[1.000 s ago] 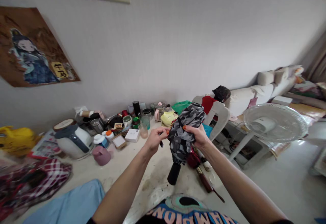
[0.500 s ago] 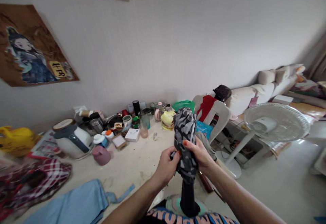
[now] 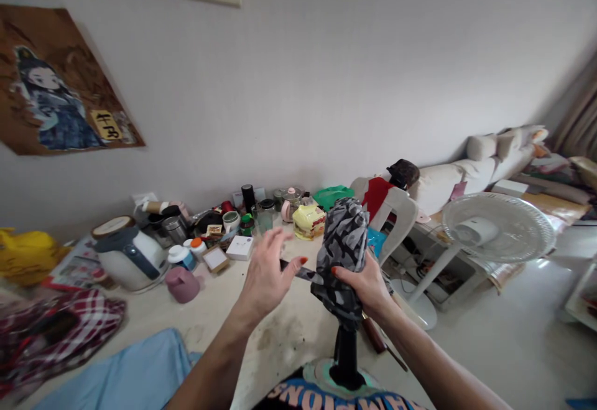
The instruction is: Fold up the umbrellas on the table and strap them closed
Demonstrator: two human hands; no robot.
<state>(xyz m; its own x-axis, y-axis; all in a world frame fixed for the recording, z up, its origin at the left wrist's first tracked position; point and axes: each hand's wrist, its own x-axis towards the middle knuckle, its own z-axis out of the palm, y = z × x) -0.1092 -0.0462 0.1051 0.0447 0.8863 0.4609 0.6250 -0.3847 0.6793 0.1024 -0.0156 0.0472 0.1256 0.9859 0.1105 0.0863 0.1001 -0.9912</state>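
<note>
A folded umbrella [image 3: 345,232] with a black, grey and white camouflage pattern stands upright in front of me. Its black handle [image 3: 346,351] points down toward my shirt. My right hand [image 3: 366,282] is closed around the lower part of the canopy, thumb across the front. Out to the left, my left hand [image 3: 268,270] pinches the end of the umbrella's strap [image 3: 305,272] between thumb and fingers. The strap is stretched sideways from the canopy, and the fingertips are slightly blurred.
Below lies a cream table [image 3: 275,329] with a light blue cloth [image 3: 121,372], a kettle [image 3: 128,254], a pink cup [image 3: 181,284], a white box [image 3: 239,247] and a yellow packet [image 3: 308,220]. To the right are a white chair [image 3: 401,217] and a standing fan [image 3: 497,226].
My left hand has moved up and left, away from the canopy, drawing the strap out. My right hand still grips the umbrella, which has shifted slightly right.
</note>
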